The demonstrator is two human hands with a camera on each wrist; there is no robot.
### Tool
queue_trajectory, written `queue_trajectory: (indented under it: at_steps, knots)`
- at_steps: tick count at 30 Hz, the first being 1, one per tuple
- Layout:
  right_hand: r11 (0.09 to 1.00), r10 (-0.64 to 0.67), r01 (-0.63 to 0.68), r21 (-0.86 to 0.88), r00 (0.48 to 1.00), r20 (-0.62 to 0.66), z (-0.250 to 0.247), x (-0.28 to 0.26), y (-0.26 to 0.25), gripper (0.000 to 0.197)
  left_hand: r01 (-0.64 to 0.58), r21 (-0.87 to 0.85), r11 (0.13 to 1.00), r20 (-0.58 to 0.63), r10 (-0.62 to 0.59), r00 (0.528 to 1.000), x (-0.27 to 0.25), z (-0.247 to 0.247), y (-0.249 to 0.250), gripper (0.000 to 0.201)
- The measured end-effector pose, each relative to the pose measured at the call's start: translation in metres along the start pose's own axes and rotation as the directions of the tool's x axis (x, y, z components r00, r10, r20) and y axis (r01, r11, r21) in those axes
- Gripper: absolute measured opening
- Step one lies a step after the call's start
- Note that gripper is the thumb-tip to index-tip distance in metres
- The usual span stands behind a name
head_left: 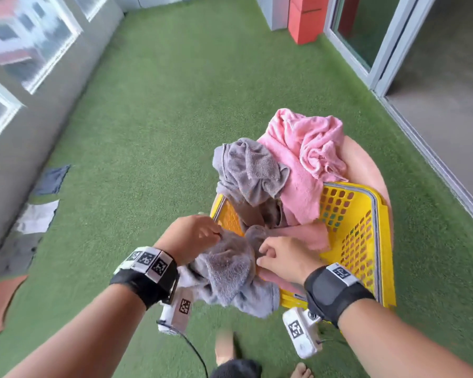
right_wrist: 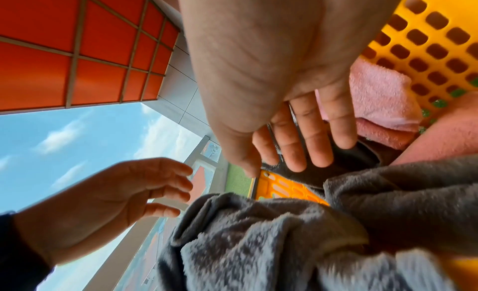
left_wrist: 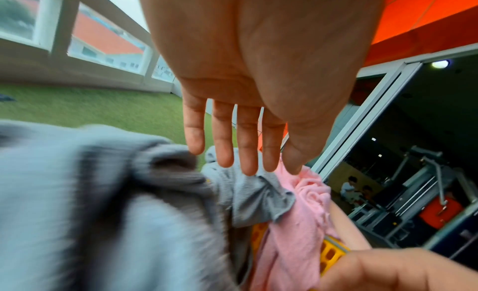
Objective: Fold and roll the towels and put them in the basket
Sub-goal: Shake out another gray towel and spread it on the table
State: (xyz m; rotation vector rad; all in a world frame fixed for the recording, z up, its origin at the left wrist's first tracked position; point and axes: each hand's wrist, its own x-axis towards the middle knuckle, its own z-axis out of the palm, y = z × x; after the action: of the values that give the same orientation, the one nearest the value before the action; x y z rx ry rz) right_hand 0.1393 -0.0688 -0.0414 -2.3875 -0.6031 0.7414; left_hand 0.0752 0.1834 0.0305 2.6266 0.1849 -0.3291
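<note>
1. Closest in, at about 6 o'clock in the head view, bare toes (head_left: 301, 371) peek out on the green turf (head_left: 161, 118).
2. The left hand (head_left: 191, 236) is over the near-left corner of the yellow basket (head_left: 366, 241). The wrist view shows its fingers (left_wrist: 222, 136) straight and spread, gripping nothing.
3. The right hand (head_left: 281, 259) sits just beside it at 3 o'clock, fingers (right_wrist: 315, 136) loosely extended over the fluffy grey towel (head_left: 230, 274), not closed on it.
4. That grey towel hangs crumpled over the basket's near rim, unfolded.
5. Further in, a second grey towel (head_left: 251, 170) is bunched on the far-left rim at 11 o'clock.
6. A pink towel (head_left: 306, 159) is heaped at 12 o'clock, spilling into the basket.
7. Way back at 1 o'clock stands an orange block (head_left: 306, 17).
</note>
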Motion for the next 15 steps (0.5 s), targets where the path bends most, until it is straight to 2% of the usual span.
queue_trajectory:
  at_steps: [2,4,6,7,9,11,13,15]
  knots:
    - [0.996,-0.066,0.066,-0.066,0.998,-0.003,0.015,-0.012,-0.014,0.030,-0.017,0.035,0.999,-0.032,0.018,0.999,-0.022,0.008,-0.017,0.007]
    - [0.973,-0.165,0.163,-0.164,0.986,-0.003,0.036,-0.020,-0.025,0.051,-0.030,0.099,0.995,-0.053,0.036,0.998,-0.036,0.024,-0.033,0.011]
    - [0.929,-0.207,0.207,-0.306,0.978,0.033,0.062,-0.024,-0.031,0.068,-0.039,0.139,0.990,-0.049,0.047,0.998,-0.044,0.041,-0.047,0.029]
    - [0.909,-0.204,0.204,-0.364,0.978,0.039,0.074,-0.025,-0.035,0.069,-0.064,0.146,0.987,-0.033,0.070,0.997,-0.046,0.048,-0.052,0.040]
    - [0.899,-0.217,0.191,-0.394,0.976,-0.020,0.092,-0.024,-0.040,0.048,-0.141,0.148,0.979,0.004,0.142,0.990,-0.047,0.059,-0.062,0.055]
    - [0.928,-0.217,0.161,-0.336,0.967,-0.135,0.101,-0.021,-0.043,0.021,-0.197,0.118,0.973,0.028,0.195,0.980,-0.050,0.063,-0.071,0.058]
    - [0.970,-0.193,0.144,-0.198,0.946,-0.260,0.099,-0.017,-0.052,0.013,-0.243,0.083,0.966,0.004,0.244,0.970,-0.053,0.061,-0.076,0.058]
    - [0.995,-0.097,0.104,0.002,0.933,-0.347,0.085,-0.019,-0.074,0.007,-0.304,0.042,0.952,-0.056,0.306,0.950,-0.054,0.055,-0.075,0.060]
